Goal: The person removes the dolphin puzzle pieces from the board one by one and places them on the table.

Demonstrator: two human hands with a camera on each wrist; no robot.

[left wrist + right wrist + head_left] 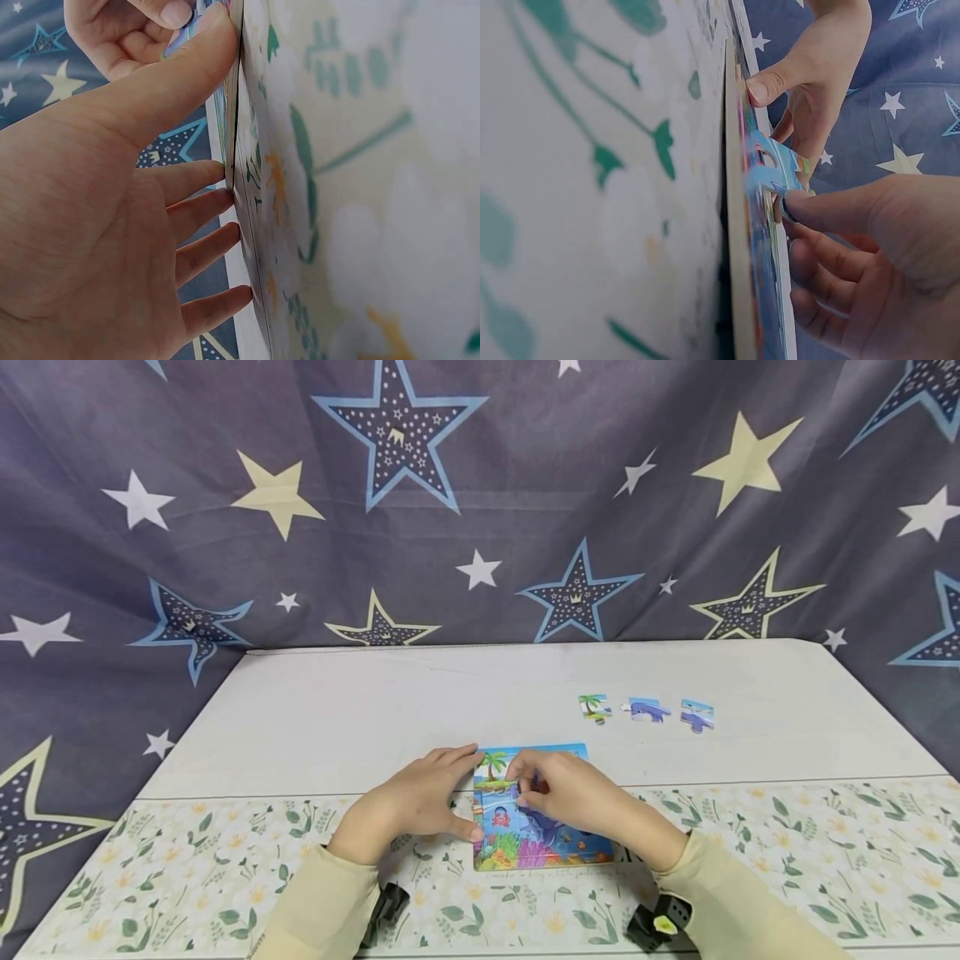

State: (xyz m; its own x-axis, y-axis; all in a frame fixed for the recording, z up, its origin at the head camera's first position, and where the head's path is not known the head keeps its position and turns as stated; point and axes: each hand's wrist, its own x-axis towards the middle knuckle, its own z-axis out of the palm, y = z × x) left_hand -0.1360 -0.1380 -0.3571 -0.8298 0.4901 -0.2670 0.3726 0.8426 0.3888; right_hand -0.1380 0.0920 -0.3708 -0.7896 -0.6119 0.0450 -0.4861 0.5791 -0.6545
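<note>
Puzzle (536,839) flat on desk (450,702), at near edge on floral strip, long axis running away from body. Left hand (420,802) spread, fingers straight, pressed against board's left edge, thumb tip on lower left corner; wrist view confirms straight fingers along edge (199,180). Right hand (566,793) over board's upper middle, grip pinching one piece (776,169) between thumb and fingertips, piece tilted, one edge on board surface and other lifted, seen in right wrist view. Piece directly below right grip, touching board near palm-tree corner; right hand nearer to it, left hand just beside, at the frame only. Three loose pieces (647,710) in a row farther back and to the right, well apart from board, nearer right hand than left. Starry cloth (480,502) hanging behind desk.
</note>
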